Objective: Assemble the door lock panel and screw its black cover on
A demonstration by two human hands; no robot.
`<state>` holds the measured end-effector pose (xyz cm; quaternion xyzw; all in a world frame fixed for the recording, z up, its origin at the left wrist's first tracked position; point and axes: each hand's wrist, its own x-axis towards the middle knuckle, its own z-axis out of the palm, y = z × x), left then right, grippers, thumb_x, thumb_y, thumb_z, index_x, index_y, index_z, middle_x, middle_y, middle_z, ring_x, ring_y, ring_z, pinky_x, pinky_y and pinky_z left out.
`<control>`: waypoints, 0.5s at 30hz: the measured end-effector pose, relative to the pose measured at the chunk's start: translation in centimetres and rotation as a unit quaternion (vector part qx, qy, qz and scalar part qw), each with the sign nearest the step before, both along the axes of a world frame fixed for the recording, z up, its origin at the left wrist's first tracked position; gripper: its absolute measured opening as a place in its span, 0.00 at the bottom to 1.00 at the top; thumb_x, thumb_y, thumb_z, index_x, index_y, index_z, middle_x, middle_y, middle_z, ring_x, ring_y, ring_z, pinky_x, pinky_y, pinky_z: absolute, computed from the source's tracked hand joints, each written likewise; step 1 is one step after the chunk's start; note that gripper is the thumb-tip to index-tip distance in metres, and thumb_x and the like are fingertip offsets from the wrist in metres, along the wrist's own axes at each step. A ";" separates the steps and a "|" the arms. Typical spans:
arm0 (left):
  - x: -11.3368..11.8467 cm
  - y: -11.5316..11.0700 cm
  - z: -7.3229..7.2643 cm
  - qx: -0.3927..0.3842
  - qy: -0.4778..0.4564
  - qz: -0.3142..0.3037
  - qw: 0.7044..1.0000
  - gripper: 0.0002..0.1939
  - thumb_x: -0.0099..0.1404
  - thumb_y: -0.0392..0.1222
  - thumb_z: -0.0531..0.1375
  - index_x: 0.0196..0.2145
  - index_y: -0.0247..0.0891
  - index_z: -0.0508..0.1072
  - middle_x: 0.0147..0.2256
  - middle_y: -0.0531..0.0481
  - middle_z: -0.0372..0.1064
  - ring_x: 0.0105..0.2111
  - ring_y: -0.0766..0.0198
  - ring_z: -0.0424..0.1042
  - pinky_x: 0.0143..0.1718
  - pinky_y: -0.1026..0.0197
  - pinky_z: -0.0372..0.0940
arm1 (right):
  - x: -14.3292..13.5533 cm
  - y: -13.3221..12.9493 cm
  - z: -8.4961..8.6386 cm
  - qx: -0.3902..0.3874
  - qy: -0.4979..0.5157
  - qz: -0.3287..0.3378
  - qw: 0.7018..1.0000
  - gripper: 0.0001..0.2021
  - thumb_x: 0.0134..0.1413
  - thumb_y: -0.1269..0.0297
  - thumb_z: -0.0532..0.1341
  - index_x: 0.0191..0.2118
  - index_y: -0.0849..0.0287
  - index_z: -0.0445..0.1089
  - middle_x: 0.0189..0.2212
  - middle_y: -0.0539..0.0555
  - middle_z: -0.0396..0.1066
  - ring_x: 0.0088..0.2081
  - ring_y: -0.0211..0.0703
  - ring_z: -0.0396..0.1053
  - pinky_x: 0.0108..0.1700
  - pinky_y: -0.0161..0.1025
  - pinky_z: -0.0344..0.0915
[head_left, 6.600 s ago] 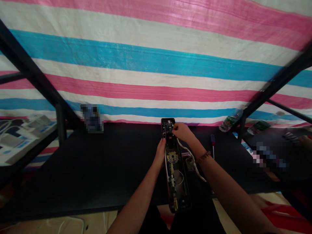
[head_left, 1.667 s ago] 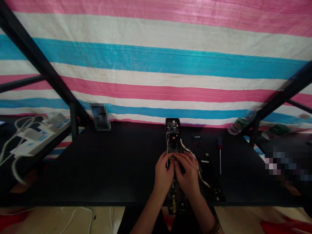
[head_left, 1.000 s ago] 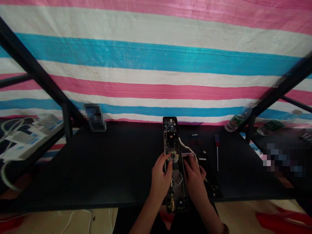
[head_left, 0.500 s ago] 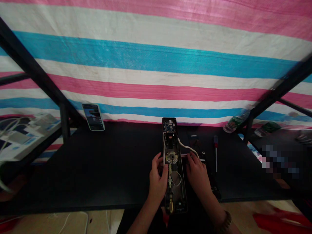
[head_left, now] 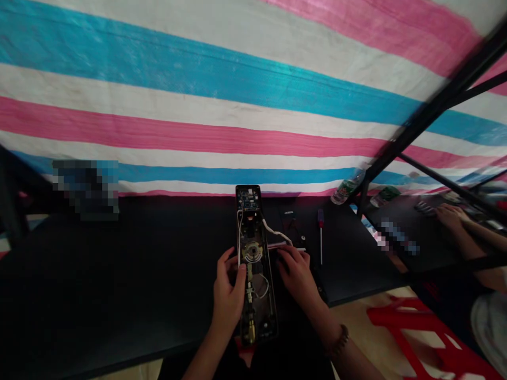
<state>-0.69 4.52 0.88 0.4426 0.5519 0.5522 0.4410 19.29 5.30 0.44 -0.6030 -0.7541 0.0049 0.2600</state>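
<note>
A long black device housing [head_left: 257,311] lies open on the black table, with a circuit board [head_left: 249,199] at its far end, a round part in the middle and brass-coloured parts nearer me. My left hand [head_left: 229,290] grips the housing's left edge, thumb over the rim. My right hand [head_left: 297,272] is just right of the housing, fingers bent together at the white cable [head_left: 273,229] that comes out of it; what the fingertips pinch is too small to tell. Dark flat parts [head_left: 291,221] lie beyond my right hand.
A screwdriver [head_left: 321,237] lies to the right of my right hand. A plastic bottle [head_left: 346,187] leans by the black frame [head_left: 400,142]. Another person's hands [head_left: 453,216] rest on the neighbouring table at right, near a red stool [head_left: 412,327]. Striped sheeting hangs behind.
The view has turned to the right, so everything sits further left in it, and the other person and red stool show more. My hands hold nearly the same places.
</note>
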 end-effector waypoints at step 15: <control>0.1 -0.1 0.7 -0.002 -0.001 -0.003 1.000 0.23 0.68 0.52 0.57 0.57 0.41 0.63 0.43 0.46 0.75 0.40 0.59 0.77 0.41 0.56 0.72 | 0.1 0.4 2.9 -0.083 -0.064 0.050 0.993 0.10 0.60 0.75 0.61 0.45 0.57 0.74 0.44 0.57 0.73 0.47 0.52 0.69 0.52 0.51 0.57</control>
